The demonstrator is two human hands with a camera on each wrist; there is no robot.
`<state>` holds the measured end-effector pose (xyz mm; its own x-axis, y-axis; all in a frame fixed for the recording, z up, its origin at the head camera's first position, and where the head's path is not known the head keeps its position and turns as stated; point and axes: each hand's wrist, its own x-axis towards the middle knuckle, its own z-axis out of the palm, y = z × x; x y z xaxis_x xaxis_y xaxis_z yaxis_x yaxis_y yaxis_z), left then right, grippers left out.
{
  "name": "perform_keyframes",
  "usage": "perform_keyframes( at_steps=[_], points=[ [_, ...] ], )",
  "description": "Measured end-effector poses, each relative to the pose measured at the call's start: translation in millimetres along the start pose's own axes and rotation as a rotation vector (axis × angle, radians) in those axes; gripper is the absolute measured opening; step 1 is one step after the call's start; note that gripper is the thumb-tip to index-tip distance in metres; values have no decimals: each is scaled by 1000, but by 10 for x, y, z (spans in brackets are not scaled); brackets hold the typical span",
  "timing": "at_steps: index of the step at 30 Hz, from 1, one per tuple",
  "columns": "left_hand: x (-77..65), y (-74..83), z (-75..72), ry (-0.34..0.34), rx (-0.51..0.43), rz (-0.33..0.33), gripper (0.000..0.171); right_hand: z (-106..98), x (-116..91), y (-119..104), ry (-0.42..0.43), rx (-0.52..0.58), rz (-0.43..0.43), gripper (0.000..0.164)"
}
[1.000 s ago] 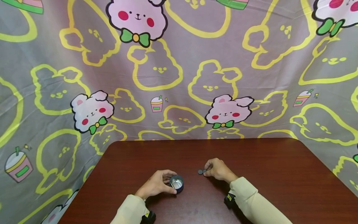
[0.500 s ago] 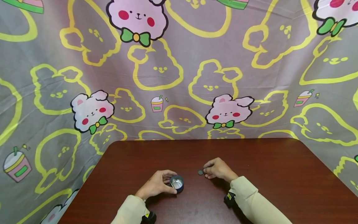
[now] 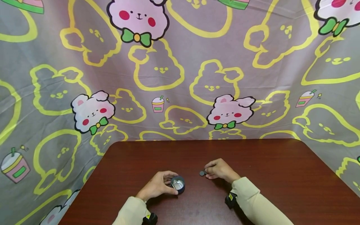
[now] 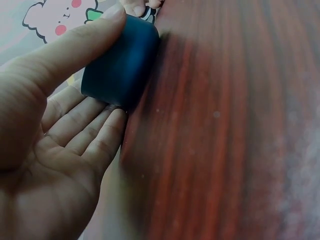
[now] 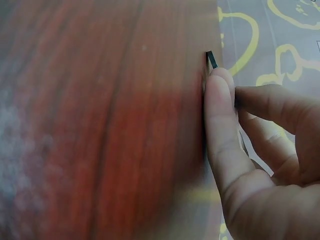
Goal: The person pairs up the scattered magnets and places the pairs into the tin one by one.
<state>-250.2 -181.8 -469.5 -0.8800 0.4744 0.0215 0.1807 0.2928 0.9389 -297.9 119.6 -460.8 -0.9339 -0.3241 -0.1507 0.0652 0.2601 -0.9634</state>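
My left hand [image 3: 157, 185] grips a small round container [image 3: 181, 189] from its left side, thumb at the near edge and fingers behind. The container is dark blue outside and silvery inside, and its open top faces up. In the left wrist view its smooth blue wall [image 4: 120, 60] lies between thumb and fingers, close over the wood. To the right, my right hand [image 3: 220, 170] pinches a small dark disc [image 3: 205, 172], mostly covered by the fingertips. Just left of those fingertips lies another flat grey disc [image 3: 202, 173], whose dark edge [image 5: 212, 60] shows beyond the fingers in the right wrist view.
Both hands work over a reddish-brown wooden table [image 3: 253, 156] with rounded far corners. A grey cloth [image 3: 185, 78] printed with yellow outlines and white cartoon animals hangs behind it and along the sides. Black wrist cameras [image 3: 231, 200] sit below the sleeves.
The right fingers have shifted slightly at the discs, and the left disc has moved a touch. The left hand and the container have stayed in place.
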Motion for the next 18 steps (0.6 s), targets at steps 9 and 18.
perform_keyframes(
  at_steps=[9, 18],
  points=[
    [-8, -1, -3, -6, -7, 0, 56, 2, -14, -19, -19, 43, 7, 16],
    [-9, -8, -5, -6, -16, -4, 55, 0, 3, 10, -7, 31, 6, 10]
  ],
)
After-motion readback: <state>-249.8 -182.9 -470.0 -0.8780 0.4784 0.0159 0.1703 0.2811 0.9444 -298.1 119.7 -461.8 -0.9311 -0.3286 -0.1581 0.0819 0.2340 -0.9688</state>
